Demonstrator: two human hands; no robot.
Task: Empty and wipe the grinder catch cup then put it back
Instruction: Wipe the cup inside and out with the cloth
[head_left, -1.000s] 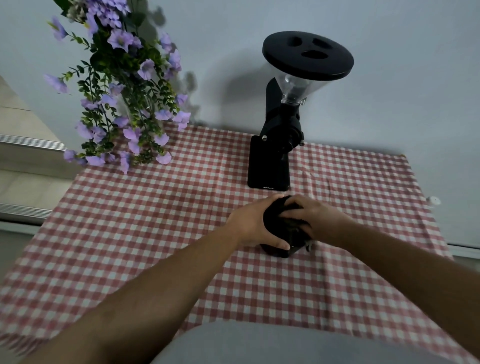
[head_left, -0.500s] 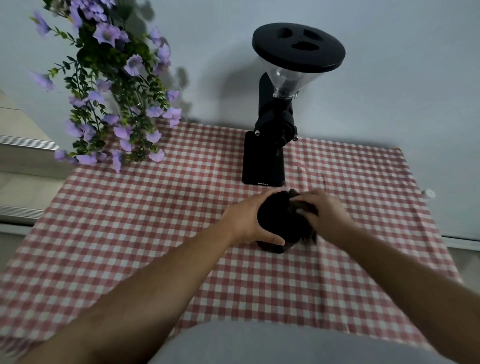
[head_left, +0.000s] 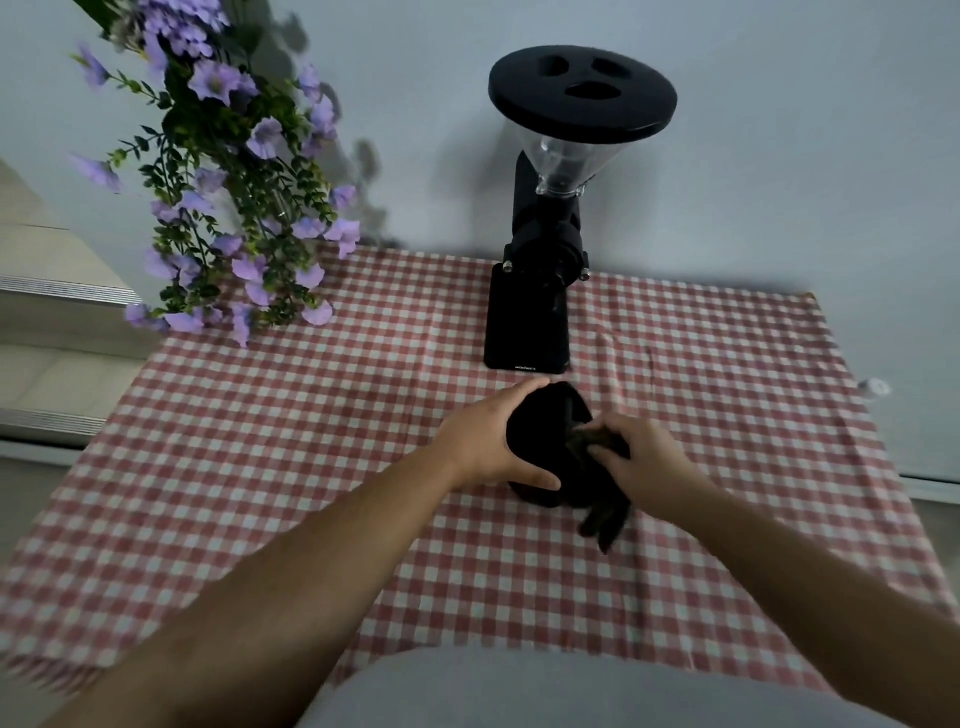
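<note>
Left hand (head_left: 480, 441) gripping black catch cup (head_left: 540, 441); right hand (head_left: 641, 460) clutching dark cloth (head_left: 602, 514). Coffee grinder (head_left: 540, 291) just behind; purple flowers (head_left: 234, 208) far left; checkered tablecloth (head_left: 260, 441) otherwise bare.

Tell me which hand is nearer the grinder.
Left. The left hand grips the cup just before the grinder; the right hand, holding the cloth, sits slightly farther back.

Black catch cup (head_left: 540, 441) on the checked cloth, just before the black grinder (head_left: 540, 270).
</note>
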